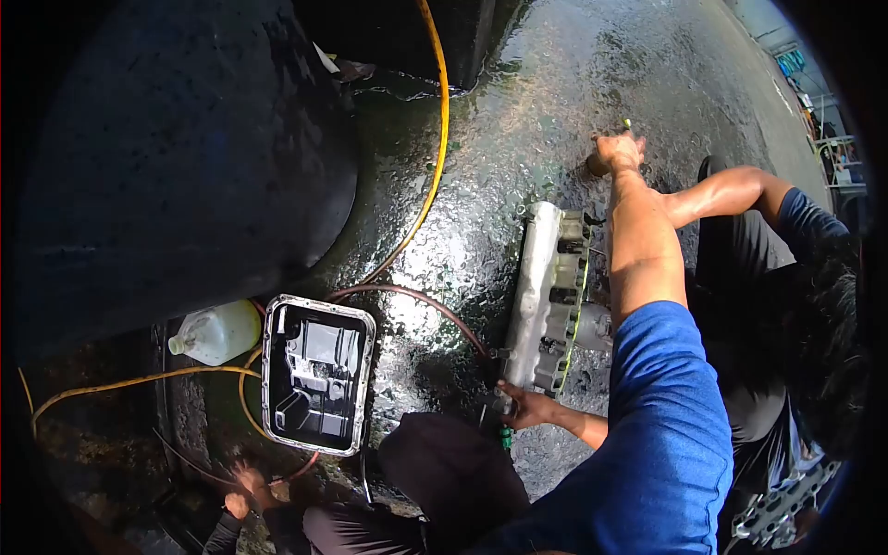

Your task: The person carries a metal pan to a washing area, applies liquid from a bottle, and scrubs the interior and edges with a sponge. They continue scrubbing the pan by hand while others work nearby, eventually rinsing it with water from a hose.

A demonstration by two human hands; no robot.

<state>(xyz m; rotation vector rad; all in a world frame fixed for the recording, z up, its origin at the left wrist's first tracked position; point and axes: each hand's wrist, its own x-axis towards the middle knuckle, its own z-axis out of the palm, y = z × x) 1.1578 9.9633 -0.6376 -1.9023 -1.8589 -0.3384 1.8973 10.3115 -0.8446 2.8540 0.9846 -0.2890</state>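
Blue sleeve point(671, 416) fills the near right, its bare arm reaching out to the right hand point(618, 151), fingers closed on a small object too blurred to name. Left hand point(529, 405) grips the near end of the long grey cast-metal engine part point(548, 298) lying on the wet concrete floor point(555, 92). Well left lie a black rectangular metal pan point(317, 373) and a white plastic jug point(218, 332).

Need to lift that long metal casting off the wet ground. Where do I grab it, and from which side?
Take the casting across its narrow width at the near end, by the left hand. Come from its left, where the ground is free; a forearm crowds the right. Hook your fingers over the ribbed, ported right edge, since the smooth rounded side looks wet and probably slippery.
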